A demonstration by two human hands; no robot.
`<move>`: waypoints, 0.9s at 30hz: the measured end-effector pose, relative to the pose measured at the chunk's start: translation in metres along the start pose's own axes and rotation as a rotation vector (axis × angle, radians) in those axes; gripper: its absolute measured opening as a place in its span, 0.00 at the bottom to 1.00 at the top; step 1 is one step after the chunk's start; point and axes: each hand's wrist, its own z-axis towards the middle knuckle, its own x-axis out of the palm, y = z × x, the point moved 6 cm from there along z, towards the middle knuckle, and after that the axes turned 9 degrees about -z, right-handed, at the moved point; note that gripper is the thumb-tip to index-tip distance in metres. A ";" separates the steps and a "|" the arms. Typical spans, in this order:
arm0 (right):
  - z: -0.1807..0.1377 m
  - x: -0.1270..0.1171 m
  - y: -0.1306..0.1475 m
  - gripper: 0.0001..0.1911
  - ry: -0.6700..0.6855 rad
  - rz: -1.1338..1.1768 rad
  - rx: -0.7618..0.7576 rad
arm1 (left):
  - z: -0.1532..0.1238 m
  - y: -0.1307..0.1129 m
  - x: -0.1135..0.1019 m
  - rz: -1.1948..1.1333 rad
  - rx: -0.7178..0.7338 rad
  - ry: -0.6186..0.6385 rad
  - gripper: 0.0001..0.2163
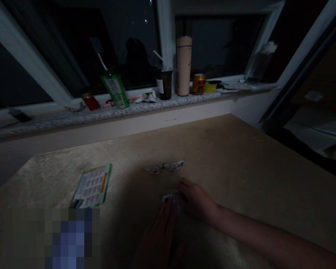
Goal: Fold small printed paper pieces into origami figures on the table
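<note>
A small printed sheet of paper point(167, 195) lies on the table, partly hidden under both hands. My left hand point(160, 226) rests on its near side with the fingers stretched out flat. At its right side, my right hand point(196, 198) has its fingers curled in and closed on the paper's edge. Just beyond the hands sits a folded printed paper piece point(173, 165), pinched narrow in its middle. To the left is a stack of printed leaflets point(91, 186) with green edges.
The wooden table point(226, 149) meets a granite windowsill point(140, 105). On the sill stand a green carton point(116, 91), a dark cup with a straw point(164, 85), a beige tumbler point(184, 67), a gold can point(199, 84) and a red jar point(90, 102). A pixelated patch covers the lower left.
</note>
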 end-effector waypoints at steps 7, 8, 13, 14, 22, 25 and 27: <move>0.000 0.001 0.003 0.10 -0.095 -0.108 -0.068 | 0.003 -0.001 -0.002 -0.019 -0.006 -0.005 0.37; 0.000 -0.001 0.004 0.09 -0.126 -0.117 -0.082 | 0.004 -0.001 -0.002 -0.014 -0.002 -0.003 0.37; 0.002 -0.006 0.000 0.11 -0.159 0.003 -0.084 | 0.002 0.000 0.000 0.015 0.014 -0.007 0.36; 0.002 -0.006 -0.002 0.12 -0.155 0.024 -0.078 | 0.002 0.000 0.000 0.024 0.013 -0.005 0.36; 0.005 -0.005 -0.009 0.11 -0.151 0.120 -0.058 | 0.001 0.001 0.001 0.055 0.012 -0.011 0.35; 0.004 -0.005 -0.009 0.10 -0.150 0.138 -0.058 | 0.002 0.001 0.001 0.049 0.019 -0.011 0.34; 0.004 -0.005 -0.009 0.10 -0.156 0.138 -0.059 | 0.003 0.000 0.002 0.043 0.017 0.003 0.34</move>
